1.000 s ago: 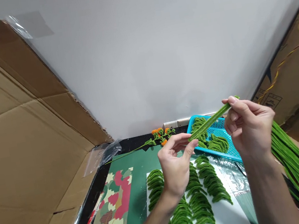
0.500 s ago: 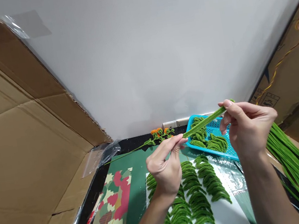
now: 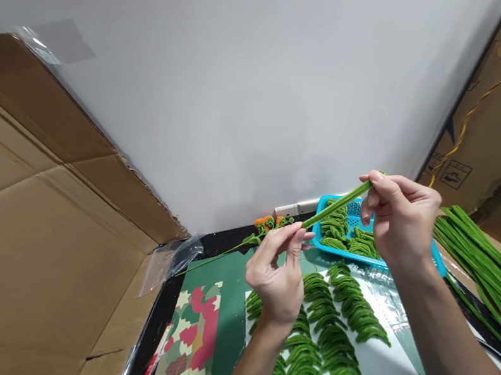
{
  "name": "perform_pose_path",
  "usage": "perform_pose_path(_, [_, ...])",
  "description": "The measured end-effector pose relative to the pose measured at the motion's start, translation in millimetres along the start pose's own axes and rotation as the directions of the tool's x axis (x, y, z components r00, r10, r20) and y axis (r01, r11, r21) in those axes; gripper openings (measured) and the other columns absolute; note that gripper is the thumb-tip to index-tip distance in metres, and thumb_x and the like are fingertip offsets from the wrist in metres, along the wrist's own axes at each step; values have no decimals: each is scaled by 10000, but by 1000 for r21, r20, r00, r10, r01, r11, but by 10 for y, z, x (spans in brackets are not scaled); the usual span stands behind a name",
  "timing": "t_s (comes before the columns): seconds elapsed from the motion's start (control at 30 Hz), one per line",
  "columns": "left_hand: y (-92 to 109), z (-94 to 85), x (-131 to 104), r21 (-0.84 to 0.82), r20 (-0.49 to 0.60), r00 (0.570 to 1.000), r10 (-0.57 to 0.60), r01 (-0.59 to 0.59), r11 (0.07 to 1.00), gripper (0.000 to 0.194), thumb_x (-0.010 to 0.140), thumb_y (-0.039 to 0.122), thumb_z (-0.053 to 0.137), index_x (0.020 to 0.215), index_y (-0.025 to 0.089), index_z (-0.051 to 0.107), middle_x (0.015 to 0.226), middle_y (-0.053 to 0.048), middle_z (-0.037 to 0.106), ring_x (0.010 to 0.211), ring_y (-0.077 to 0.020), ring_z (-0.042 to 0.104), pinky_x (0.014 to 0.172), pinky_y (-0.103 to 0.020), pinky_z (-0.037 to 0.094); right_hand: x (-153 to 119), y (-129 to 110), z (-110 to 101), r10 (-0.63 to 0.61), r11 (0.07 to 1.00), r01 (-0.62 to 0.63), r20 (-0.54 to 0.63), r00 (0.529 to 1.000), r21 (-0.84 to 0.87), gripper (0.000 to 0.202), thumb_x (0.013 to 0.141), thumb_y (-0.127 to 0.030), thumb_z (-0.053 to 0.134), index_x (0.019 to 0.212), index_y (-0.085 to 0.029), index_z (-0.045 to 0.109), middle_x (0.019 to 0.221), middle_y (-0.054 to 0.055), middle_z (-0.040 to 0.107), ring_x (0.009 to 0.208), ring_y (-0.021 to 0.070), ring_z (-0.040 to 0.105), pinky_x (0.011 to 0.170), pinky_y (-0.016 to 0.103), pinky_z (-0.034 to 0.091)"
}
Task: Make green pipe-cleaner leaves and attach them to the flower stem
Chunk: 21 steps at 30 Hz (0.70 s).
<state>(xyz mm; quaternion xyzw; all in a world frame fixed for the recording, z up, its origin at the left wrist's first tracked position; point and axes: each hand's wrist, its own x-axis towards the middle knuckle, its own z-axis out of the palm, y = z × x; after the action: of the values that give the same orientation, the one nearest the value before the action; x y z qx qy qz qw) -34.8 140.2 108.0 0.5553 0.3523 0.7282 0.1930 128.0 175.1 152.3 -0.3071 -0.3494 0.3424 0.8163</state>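
A green fuzzy strip (image 3: 337,203) stretches at a slant between my two hands. My left hand (image 3: 277,272) pinches its lower end between thumb and fingers. Higher and to the right, my right hand (image 3: 402,219) grips the other end with thumb and forefinger. Below them, rows of curved green fuzzy pieces (image 3: 329,328) lie on a white sheet (image 3: 381,364). Behind the hands, a blue basket (image 3: 355,253) holds more curved green pieces (image 3: 333,225). My right hand and forearm hide part of the basket.
A bundle of long green stems (image 3: 500,274) lies at the right. Orange flowers (image 3: 265,222) on a green stem are at the back. A patterned sheet (image 3: 186,352) rests on the green mat (image 3: 225,307). Cardboard (image 3: 25,251) stands at the left, with more at the right.
My right hand has moved slightly left and inward, nearer my left hand, still pinching the strip. My left hand has barely moved. More of the basket's right end shows.
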Motion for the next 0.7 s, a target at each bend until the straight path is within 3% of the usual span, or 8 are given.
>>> perform_pose_path(0.07, [43,33,38,-158,38,973,-226,229,960,156,959,303,770,1074,203,804,855,-22,776,676,-184,790,544,-252,641,13,-8,-10,63,998,-64,53,997,6,217,786,-328,891,721,-148,789,536,-24,633,380,99,544,318,216,383])
perform_pose_path(0.13, [100,59,78,-311,125,896,-425,443,841,270,985,419,725,1111,185,777,916,-29,749,580,-149,743,435,-225,582,9,-3,-12,97,995,-97,94,991,-2,238,787,-364,902,774,-151,797,568,-12,666,395,114,584,310,210,403])
perform_pose_path(0.23, [170,75,115,-460,253,782,-570,615,640,388,1026,517,627,1137,164,745,933,-36,705,558,-118,686,378,-197,519,-18,23,-7,67,997,-63,119,991,-39,231,804,-362,901,802,-154,801,622,16,726,408,137,632,309,218,441])
perform_pose_path(0.5, [164,14,160,-562,460,616,-640,759,327,379,1046,462,602,1117,118,746,805,-18,650,563,-93,615,382,-162,493,-43,38,-34,-52,985,80,177,983,-151,210,815,-331,903,807,-152,796,642,28,753,414,169,666,315,248,468])
perform_pose_path(0.57, [139,-8,178,-543,481,600,-640,777,320,373,1040,440,622,1129,103,752,829,-40,687,593,-107,651,392,-167,508,-44,37,-39,-41,982,79,215,976,-172,207,828,-334,895,798,-157,791,647,31,756,415,163,664,329,247,477])
perform_pose_path(0.7, [110,-23,192,-492,445,635,-631,763,420,325,1016,400,684,1148,110,751,927,-75,755,672,-128,706,438,-175,551,-53,35,-49,-20,977,77,278,961,-198,179,861,-321,872,795,-172,796,671,32,765,424,140,645,361,244,483])
